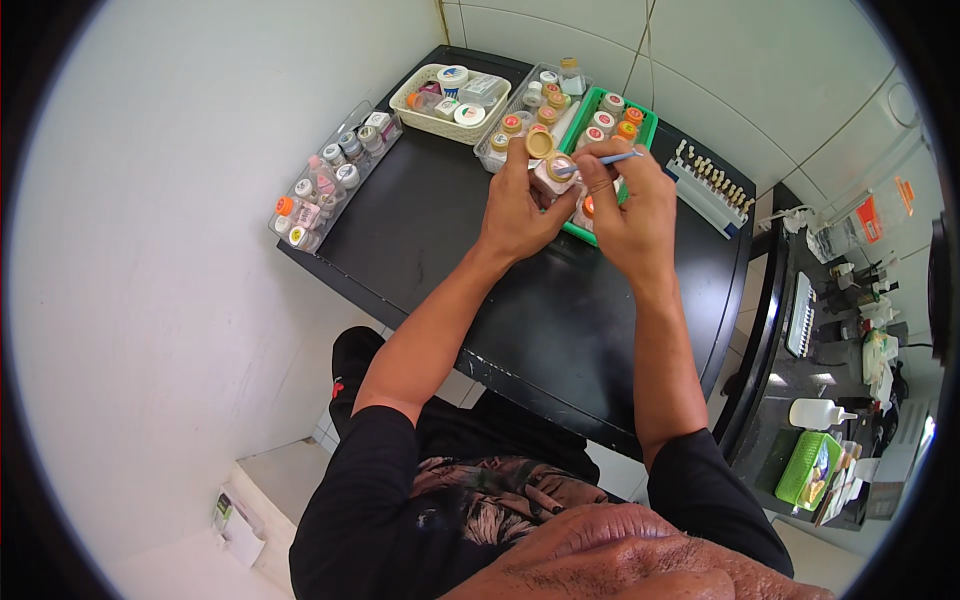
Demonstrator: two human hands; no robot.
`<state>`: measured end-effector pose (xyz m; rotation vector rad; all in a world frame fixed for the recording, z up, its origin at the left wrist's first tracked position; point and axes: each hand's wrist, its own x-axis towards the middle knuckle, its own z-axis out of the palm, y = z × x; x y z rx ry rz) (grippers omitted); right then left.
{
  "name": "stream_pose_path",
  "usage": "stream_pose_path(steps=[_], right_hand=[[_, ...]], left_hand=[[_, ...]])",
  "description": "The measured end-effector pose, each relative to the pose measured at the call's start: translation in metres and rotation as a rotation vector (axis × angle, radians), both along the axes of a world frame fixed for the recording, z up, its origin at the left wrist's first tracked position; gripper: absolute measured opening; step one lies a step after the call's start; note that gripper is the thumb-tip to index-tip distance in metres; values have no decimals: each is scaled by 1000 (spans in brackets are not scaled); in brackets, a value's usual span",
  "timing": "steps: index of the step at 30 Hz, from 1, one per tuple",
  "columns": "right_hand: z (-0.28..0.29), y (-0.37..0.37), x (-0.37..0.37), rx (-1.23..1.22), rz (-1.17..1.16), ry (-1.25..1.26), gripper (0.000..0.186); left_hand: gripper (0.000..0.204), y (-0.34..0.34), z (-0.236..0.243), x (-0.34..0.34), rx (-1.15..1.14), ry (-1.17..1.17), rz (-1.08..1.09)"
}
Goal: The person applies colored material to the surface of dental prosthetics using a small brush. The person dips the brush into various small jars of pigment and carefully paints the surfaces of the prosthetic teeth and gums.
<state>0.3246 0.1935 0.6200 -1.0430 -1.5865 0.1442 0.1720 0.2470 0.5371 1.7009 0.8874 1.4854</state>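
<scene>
My left hand (pixel 515 210) is closed around a small clear jar (pixel 550 178) with a gold rim and pale contents. A gold cap (pixel 540 144) shows just above it, by my left fingers; whether they grip it is unclear. My right hand (pixel 630 200) grips a thin blue tool (pixel 615 159), its tip at the jar's mouth. Both hands are over the front of a green basket (pixel 651 132) of jars with red and orange lids. A clear tray (pixel 505 113) of gold-lidded jars stands behind my left hand.
The black table (pixel 400 230) also carries a cream basket (pixel 410 93) of containers, a long tray (pixel 287 240) of small bottles at left and a shade guide (pixel 705 195) at right. A side counter (pixel 755 420) holds a white squeeze bottle (pixel 815 413), a green basket (pixel 805 465) and several other items.
</scene>
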Motion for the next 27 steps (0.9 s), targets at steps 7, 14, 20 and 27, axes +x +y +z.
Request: stream_pose_path(steps=[7,14,20,27], right_hand=[[-1,0,1,-149,37,-59,18],[27,-16,24,-335,49,-137,39],[41,-31,37,-269,-11,-167,33],[39,-43,-3,-406,178,-173,26]], left_hand=[[59,3,-3,-2,5,8,4],[59,5,15,-22,11,-117,72],[50,-10,17,-115,-34,-82,214],[53,-69,-29,-196,-93,-96,348]])
